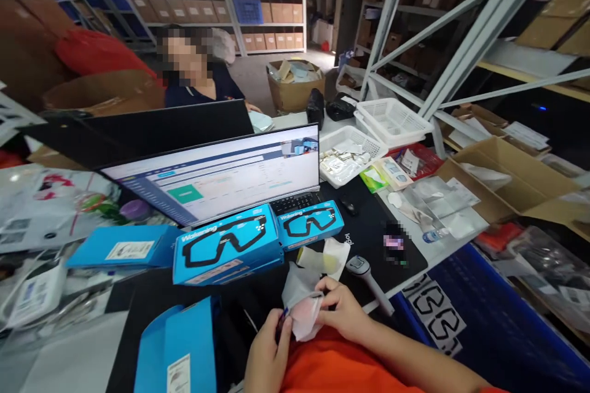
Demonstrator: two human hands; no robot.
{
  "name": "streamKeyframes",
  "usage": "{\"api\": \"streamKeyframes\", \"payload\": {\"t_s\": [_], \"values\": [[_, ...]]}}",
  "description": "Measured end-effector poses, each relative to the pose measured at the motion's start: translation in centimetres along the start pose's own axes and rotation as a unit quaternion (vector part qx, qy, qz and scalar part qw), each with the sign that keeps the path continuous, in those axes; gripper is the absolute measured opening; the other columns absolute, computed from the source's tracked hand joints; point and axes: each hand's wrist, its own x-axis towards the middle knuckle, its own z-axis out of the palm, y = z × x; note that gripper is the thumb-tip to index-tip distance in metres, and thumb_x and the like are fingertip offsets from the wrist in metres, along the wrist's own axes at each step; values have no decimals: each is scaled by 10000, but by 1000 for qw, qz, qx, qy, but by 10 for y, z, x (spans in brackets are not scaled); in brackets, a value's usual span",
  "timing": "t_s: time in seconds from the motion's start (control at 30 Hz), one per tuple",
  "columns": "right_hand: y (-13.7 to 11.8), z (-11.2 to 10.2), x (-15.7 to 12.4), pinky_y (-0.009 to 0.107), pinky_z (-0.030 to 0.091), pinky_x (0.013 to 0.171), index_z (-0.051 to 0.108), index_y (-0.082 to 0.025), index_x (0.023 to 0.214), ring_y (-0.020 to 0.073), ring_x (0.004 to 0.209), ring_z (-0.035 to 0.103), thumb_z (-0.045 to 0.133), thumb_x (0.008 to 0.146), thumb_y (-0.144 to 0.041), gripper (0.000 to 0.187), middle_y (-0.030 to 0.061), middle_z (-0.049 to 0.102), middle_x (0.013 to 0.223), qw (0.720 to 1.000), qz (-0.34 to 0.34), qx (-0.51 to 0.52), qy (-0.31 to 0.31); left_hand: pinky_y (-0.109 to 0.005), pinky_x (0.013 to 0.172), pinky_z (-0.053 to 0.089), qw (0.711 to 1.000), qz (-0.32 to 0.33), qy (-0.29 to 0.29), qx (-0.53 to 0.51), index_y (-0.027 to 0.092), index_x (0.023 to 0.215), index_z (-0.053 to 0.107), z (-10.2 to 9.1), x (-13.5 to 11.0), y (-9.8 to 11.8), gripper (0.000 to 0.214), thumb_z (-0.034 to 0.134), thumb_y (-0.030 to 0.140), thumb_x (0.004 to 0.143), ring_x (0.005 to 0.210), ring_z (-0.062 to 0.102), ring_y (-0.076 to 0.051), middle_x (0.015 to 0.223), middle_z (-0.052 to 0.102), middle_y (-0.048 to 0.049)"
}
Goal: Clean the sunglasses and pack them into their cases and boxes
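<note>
A translucent white plastic bag (302, 312) is held up close to my body between both hands. My right hand (343, 310) pinches the bag's upper right edge with thumb and fingers. At its lower left, my left hand (271, 347) is closed around a thin dark item with a bluish edge, partly hidden by the fingers; its kind is unclear. Just beyond the bag lies a whitish-yellow packet (325, 258). A blue box with a glasses picture (225, 245) and a smaller matching box (311, 225) stand behind it. An opened blue box (177, 344) lies left of my left hand.
A monitor (221, 172) stands behind the boxes, with a person (203, 86) beyond it. Right of the bag are a barcode scanner (369, 282) and a mouse (349, 206). White baskets (353, 156), an open carton (511, 178) and a blue bin (488, 295) are farther right.
</note>
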Motion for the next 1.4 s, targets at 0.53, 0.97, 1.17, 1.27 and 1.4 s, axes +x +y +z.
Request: {"api": "streamKeyframes", "payload": {"t_s": [0.53, 0.97, 1.17, 1.27, 1.4], "values": [[17, 13, 0, 294, 464, 758, 821, -255, 752, 183, 830, 606, 763, 747, -217, 70, 25, 606, 880, 984, 52, -168, -10, -265, 628, 348, 991, 61, -119, 4, 220, 762, 503, 2, -23, 12, 409, 291, 486, 990, 672, 539, -165, 730, 603, -14], [58, -77, 2, 217, 168, 403, 720, -137, 618, 56, 393, 224, 717, 698, -570, 440, -69, 383, 451, 960, 216, 57, 166, -260, 657, 381, 979, 9, -203, -18, 210, 611, 356, -32, -38, -51, 589, 326, 712, 919, 685, 462, -151, 741, 515, -1], [67, -83, 4, 229, 231, 396, 683, -142, 633, 62, 390, 291, 742, 646, -562, 424, -36, 468, 489, 943, 215, 78, 241, -271, 663, 383, 982, 24, -181, 52, 207, 631, 469, -37, -29, -47, 557, 308, 620, 968, 697, 528, -166, 749, 570, -21], [68, -79, 14, 292, 461, 518, 705, -165, 797, 155, 544, 558, 688, 671, -613, 466, 56, 649, 695, 946, 179, 77, 258, -275, 705, 398, 984, 30, -149, 95, 209, 703, 557, -24, -15, -30, 453, 344, 483, 994, 755, 584, -181, 803, 626, -33], [69, -66, 25, 400, 535, 838, 671, -190, 1022, 277, 964, 665, 605, 747, -615, 511, 111, 701, 993, 955, 136, 15, 263, -298, 739, 421, 976, 82, -158, 127, 199, 770, 632, -5, 2, -6, 346, 389, 335, 977, 805, 613, -211, 858, 660, -65]]}}
